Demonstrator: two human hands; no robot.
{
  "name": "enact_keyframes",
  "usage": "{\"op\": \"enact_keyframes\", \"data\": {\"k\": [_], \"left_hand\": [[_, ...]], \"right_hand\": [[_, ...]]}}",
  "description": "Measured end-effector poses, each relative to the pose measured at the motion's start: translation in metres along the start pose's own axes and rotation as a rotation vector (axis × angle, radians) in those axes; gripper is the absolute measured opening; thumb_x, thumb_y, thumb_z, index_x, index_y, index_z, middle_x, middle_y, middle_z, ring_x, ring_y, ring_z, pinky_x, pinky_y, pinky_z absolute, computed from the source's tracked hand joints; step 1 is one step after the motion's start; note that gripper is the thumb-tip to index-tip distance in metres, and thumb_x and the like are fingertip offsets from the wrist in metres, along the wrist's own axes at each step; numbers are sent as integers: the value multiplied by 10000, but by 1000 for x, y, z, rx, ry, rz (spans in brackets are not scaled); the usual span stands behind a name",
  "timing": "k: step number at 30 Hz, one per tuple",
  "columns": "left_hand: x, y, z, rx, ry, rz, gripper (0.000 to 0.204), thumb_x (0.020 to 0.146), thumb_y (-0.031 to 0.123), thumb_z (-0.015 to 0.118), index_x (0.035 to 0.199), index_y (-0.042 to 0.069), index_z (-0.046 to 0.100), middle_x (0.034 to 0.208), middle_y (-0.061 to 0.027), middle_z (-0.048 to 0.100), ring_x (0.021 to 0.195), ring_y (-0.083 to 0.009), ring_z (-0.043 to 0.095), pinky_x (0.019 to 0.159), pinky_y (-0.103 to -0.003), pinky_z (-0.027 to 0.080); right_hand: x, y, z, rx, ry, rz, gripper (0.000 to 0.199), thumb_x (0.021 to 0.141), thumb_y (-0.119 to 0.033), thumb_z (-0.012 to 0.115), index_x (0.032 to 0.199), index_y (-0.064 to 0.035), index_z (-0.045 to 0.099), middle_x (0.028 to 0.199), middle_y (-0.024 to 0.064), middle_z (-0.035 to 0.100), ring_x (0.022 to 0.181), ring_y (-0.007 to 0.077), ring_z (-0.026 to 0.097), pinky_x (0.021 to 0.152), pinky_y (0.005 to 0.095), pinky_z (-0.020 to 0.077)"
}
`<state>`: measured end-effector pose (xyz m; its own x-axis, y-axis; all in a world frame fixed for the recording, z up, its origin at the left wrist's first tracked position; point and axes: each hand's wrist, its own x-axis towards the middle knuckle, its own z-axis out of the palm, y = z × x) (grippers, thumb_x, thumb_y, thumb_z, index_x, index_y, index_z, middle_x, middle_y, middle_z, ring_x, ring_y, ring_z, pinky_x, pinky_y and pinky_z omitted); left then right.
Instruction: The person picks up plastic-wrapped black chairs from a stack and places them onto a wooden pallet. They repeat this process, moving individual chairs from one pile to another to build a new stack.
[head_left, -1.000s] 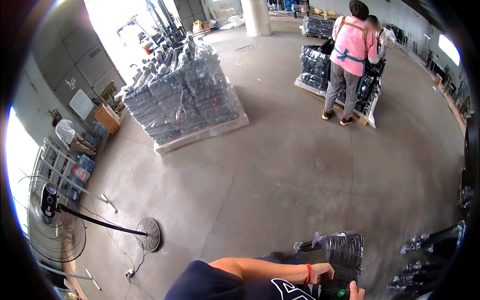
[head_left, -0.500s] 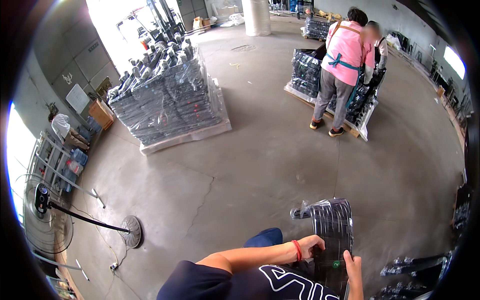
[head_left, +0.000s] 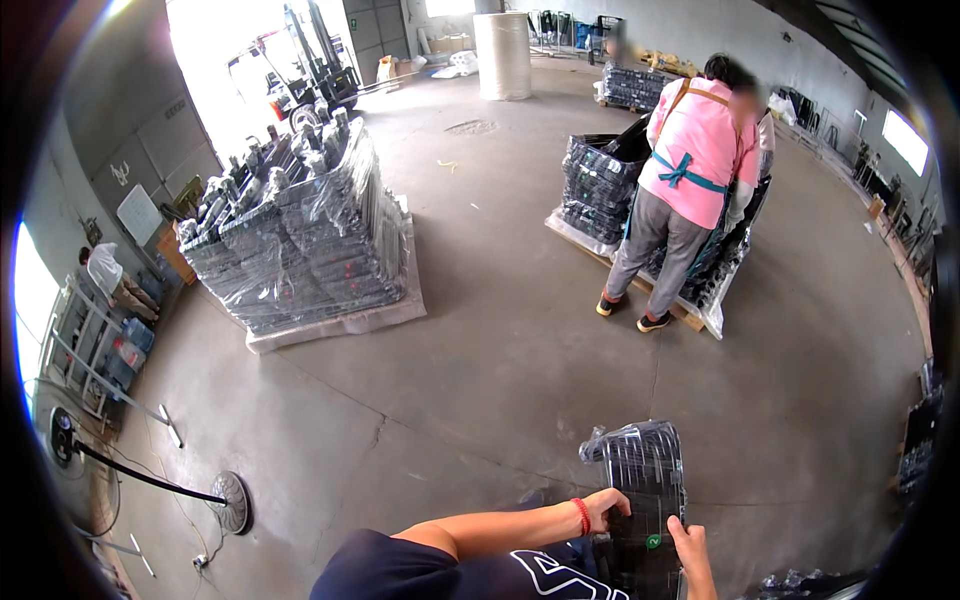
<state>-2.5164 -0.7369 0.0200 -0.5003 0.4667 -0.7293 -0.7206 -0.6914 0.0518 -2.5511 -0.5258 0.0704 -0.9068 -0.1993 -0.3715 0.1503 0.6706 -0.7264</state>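
Observation:
A bundle of black curved bars in clear plastic wrap (head_left: 645, 465) is held in front of my body, its bent end pointing away from me. My left hand (head_left: 604, 509), with a red bracelet at the wrist, grips its left edge with curled fingers. Along the right edge my right hand (head_left: 688, 545) is closed, thumb lying on top near a small green round sticker (head_left: 654, 541). The bundle's lower end runs down out of the picture against my dark shirt.
A wrapped stack on a pallet (head_left: 300, 240) stands ahead left, a forklift (head_left: 310, 70) behind it. Two people, one in a pink top (head_left: 690, 150), stand by another pallet stack (head_left: 603, 190). A standing fan (head_left: 228, 500) and its cord lie left. More wrapped parts (head_left: 800, 582) are lower right.
The floor and stacks have shifted in view as I move forward with the bundle. Both hands keep their grip. The person in pink bends further over the stack.

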Motion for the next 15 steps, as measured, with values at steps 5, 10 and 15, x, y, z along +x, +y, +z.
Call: {"op": "enact_keyframes", "data": {"k": [5,10,15], "left_hand": [[26,39,15,25,-14,-2,145,652,11,509,782,-16,567,834,-120,599,794,-241,571,749,-337,458],[53,57,19,39,93,9,129,661,30,510,772,-9,564,785,-113,591,732,-244,575,700,-339,469],[62,73,21,53,157,23,98,655,45,530,736,-3,558,720,-118,588,669,-244,578,634,-348,481]], "right_hand": [[49,2,-11,-10,-45,22,572,716,-462,617,460,-12,375,496,-11,357,523,75,338,408,320,276],[75,6,-10,-30,11,6,628,699,-504,591,526,80,442,461,117,389,530,123,410,476,380,355],[102,17,-11,-79,-31,-21,654,711,-542,539,594,101,501,545,240,476,573,246,537,551,418,393]]}}
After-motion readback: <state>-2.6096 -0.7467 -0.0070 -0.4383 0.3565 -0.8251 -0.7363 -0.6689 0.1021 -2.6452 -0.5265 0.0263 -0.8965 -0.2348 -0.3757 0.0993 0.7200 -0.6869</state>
